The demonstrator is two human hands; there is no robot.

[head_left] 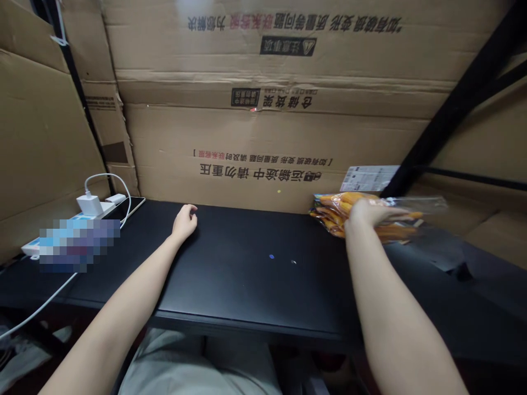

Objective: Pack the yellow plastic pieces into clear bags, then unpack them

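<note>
On the right side of the black table (247,274), my right hand (364,213) grips a clear plastic bag (329,214) packed with long orange pieces. I cannot make out what kind of pieces they are. Part of the bag's right end is blurred, and my fingers are partly hidden behind the hand. My left hand (185,222) rests near the table's back edge with fingers loosely curled, thumb and fingertip apart, holding nothing.
A white power strip (31,249) with a charger (89,206) and cable lies at the left, beside a phone (138,204). Cardboard (247,131) stands behind the table. A black post (444,120) slants at right. A blue dot (272,257) lies mid-table.
</note>
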